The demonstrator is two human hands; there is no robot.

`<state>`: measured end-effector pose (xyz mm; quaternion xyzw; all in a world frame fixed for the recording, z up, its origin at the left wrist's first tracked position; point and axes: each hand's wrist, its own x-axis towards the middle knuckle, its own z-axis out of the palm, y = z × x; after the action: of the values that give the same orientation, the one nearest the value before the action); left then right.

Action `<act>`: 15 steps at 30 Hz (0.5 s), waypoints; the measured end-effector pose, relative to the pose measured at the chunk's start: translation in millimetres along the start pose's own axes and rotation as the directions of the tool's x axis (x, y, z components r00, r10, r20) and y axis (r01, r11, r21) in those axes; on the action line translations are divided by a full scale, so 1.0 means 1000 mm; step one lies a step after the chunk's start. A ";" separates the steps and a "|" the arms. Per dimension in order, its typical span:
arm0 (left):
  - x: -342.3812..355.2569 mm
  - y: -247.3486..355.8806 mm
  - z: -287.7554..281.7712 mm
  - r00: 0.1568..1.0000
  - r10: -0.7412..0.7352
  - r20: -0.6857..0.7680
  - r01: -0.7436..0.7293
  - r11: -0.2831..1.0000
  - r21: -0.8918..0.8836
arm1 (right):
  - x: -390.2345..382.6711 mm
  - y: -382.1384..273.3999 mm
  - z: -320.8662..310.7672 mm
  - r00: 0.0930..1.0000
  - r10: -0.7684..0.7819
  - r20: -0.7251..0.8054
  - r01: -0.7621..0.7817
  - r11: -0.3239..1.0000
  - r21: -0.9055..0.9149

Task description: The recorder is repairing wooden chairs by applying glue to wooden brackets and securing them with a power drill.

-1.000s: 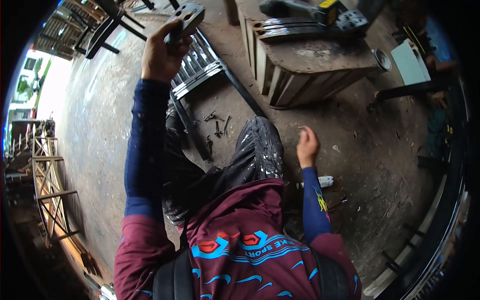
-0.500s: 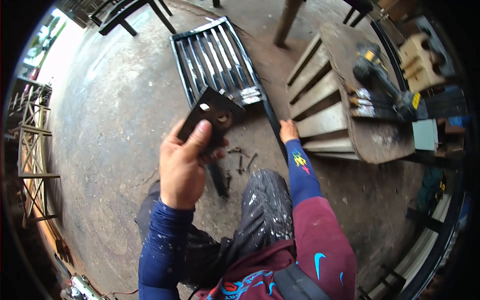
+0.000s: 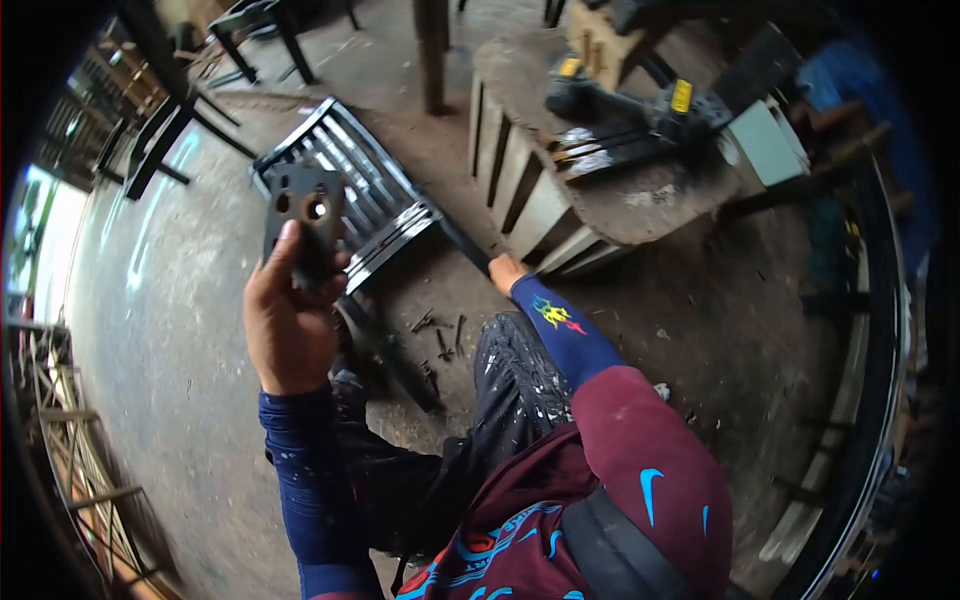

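In my raised left hand (image 3: 292,340) is a dark flat metal plate (image 3: 312,242) with several holes, the thumb on its near face and fingers curled behind. The plate stands tilted up above a black slatted chair frame (image 3: 372,168) on the floor and hides part of it. My right hand (image 3: 508,273) is closed around the end of the frame's right leg (image 3: 464,245). The other leg (image 3: 390,362) stretches toward me beside my knee. Between the two legs, several small dark bolt-like pieces (image 3: 443,345) lie on the concrete.
To the right stands a low worn table (image 3: 645,220) with slatted sides. On it lie a cordless power tool (image 3: 585,98), several foil-wrapped items (image 3: 583,155) and a pale green box (image 3: 770,148). A post (image 3: 432,60) and dark chair frames (image 3: 160,145) stand farther back.
The view has swung to the right, so the frame and table sit farther left. My left hand has turned the plate more upright. My right hand still grips the leg.
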<state>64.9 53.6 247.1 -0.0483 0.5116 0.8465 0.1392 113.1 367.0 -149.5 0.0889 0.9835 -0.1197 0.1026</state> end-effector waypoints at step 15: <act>0.025 -0.044 0.012 0.992 -0.120 0.033 0.121 0.991 -0.054 | 0.019 -0.022 -0.446 0.948 0.270 -0.169 -0.316 0.871 -0.376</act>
<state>54.3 88.5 209.6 -0.0706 0.4817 0.8512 0.1961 9.6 462.2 274.6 0.2208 0.9663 0.1050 0.0807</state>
